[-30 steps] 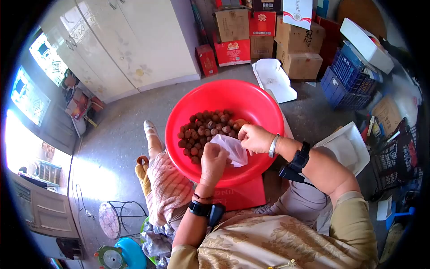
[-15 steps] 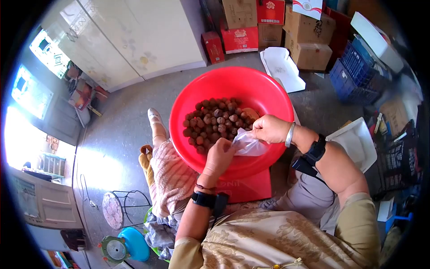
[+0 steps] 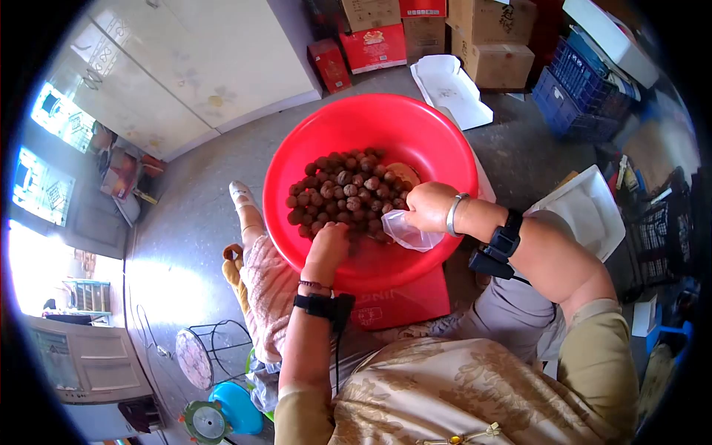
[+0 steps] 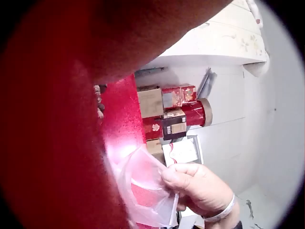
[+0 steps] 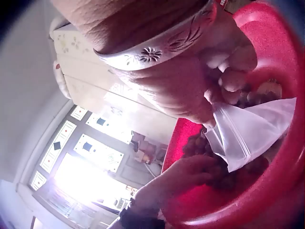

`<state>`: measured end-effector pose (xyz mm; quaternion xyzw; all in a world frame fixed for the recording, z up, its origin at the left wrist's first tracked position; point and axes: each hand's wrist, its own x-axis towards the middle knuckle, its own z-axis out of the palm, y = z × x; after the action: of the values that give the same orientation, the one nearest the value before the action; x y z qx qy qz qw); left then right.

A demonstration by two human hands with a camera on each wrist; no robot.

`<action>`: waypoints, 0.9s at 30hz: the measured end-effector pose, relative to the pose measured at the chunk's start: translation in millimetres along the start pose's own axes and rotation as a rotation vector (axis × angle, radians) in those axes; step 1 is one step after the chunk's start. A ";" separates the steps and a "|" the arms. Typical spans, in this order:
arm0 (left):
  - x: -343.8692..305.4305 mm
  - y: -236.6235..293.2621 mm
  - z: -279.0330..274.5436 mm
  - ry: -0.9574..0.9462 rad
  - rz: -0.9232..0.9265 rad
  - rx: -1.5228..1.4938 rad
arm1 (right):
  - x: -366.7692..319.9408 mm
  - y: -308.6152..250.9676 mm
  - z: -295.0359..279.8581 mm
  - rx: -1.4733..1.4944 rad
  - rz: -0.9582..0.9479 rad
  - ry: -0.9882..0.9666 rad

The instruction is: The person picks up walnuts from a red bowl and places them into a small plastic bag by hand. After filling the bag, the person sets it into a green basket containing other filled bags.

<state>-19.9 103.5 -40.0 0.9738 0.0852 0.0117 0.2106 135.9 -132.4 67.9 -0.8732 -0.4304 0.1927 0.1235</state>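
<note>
A wide red basin [image 3: 289, 252] holds a heap of brown, wrinkled walnuts [image 3: 345, 189]. My right hand [image 3: 432, 208] pinches the edge of a clear plastic bag [image 3: 410, 232] over the basin's right side. The bag hangs loose, and faint zip lines cross it [image 5: 240, 138] in the right wrist view. At the near left edge of the heap, my left hand [image 3: 326, 248] reaches down with its fingers among the walnuts. Those fingertips are hidden, so I cannot tell whether they grip any. A round tan piece [image 3: 403, 175] lies beside the heap.
Under the basin is a red base [image 3: 400, 304] with lettering. White foam trays [image 3: 454, 93] lie on the floor, with cardboard boxes [image 3: 500, 67] and blue crates [image 3: 575, 104] behind. A round-topped stool [image 3: 194, 359] stands at left, and a white cabinet [image 3: 208, 67] at the back.
Both hands held the bag earlier. My left hand has let go of it and moved left and down to the walnuts, while my right hand keeps hold of the bag. The head view has shifted.
</note>
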 end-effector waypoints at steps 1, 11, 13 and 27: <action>0.4 0.9 1.6 -0.003 0.003 -0.002 | 0.2 -0.6 -0.1 0.000 0.005 -0.001; 6.1 -5.7 18.8 0.041 -0.110 0.051 | 0.2 -6.1 -0.8 0.001 0.012 -0.119; 5.6 4.2 10.1 0.095 -0.083 0.019 | 0.1 -5.6 1.1 0.016 0.028 -0.106; -20.9 111.1 -34.8 0.006 -0.055 -1.240 | 3.8 4.5 11.0 0.015 -0.081 -0.075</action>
<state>-24.7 14.5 37.8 0.6677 0.0882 0.0563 0.7370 136.3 -131.5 55.4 -0.8464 -0.4680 0.2233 0.1214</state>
